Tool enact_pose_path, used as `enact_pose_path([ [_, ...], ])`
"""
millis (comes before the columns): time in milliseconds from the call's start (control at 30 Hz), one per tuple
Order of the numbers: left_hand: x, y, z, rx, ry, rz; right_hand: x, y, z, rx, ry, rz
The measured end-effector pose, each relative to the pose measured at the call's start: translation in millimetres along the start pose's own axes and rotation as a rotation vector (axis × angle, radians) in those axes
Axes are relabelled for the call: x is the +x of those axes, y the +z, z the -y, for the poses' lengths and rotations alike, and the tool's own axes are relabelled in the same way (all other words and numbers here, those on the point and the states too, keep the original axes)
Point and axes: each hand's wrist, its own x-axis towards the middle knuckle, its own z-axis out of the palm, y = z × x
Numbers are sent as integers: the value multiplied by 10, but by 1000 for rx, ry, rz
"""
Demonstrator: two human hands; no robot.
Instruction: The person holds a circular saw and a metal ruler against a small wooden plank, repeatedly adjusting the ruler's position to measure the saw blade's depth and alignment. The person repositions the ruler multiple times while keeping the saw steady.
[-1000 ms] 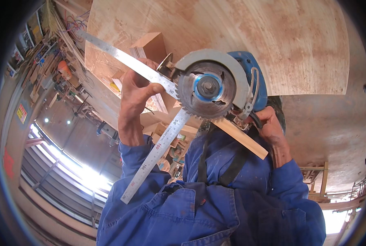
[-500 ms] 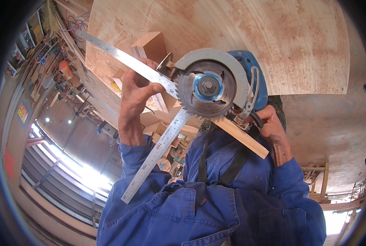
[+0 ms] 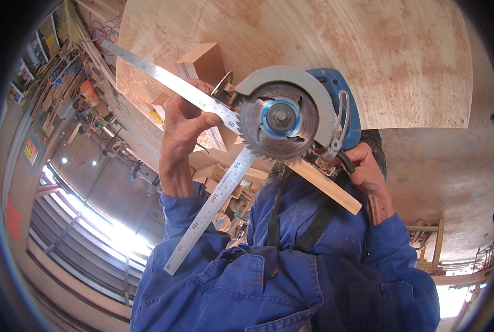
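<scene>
In the middle is a circular saw (image 3: pixel 335 110) with a blue body, a grey guard and its toothed round blade (image 3: pixel 249 124) bare toward me. My left hand (image 3: pixel 187 124) pinches a steel carpenter's square (image 3: pixel 208 207), thumb on the near face of its upper arm. That arm slants up to the left; the other slopes down toward my left sleeve. The square's corner meets the blade's left edge and is hidden behind it. Against the saw's lower right side my right hand (image 3: pixel 366 169) is closed by a black lever; its fingertips are partly hidden. A pale wood strip (image 3: pixel 327 187) juts out below the blade.
A broad plywood sheet (image 3: pixel 413 72) spreads behind the saw. Brown blocks (image 3: pixel 202 61) stand on its left part, beside my left hand. Offcuts and tools lie lower down on the left, near an orange container (image 3: pixel 89 93). A wooden frame (image 3: pixel 437 243) is at the lower right.
</scene>
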Motion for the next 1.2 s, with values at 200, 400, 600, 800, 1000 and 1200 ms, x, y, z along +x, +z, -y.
enact_pose_path([
  [200,-53,-81,28,12,40,-38,-8,-14,-67,-34,33,11],
  [400,-27,-103,-46,72,-7,-26,10,29,-227,67,-63,-87],
  [600,-54,-161,106,93,61,-13,-39,-93,-316,-13,-32,-120],
  [800,-59,-133,143,128,125,-10,-58,-181,-345,179,-95,5],
  [1000,-65,-88,86,99,127,-34,-78,-286,-405,169,-90,13],
  [1200,-114,-88,95,7,74,-62,-9,25,-218,127,-58,-114],
])
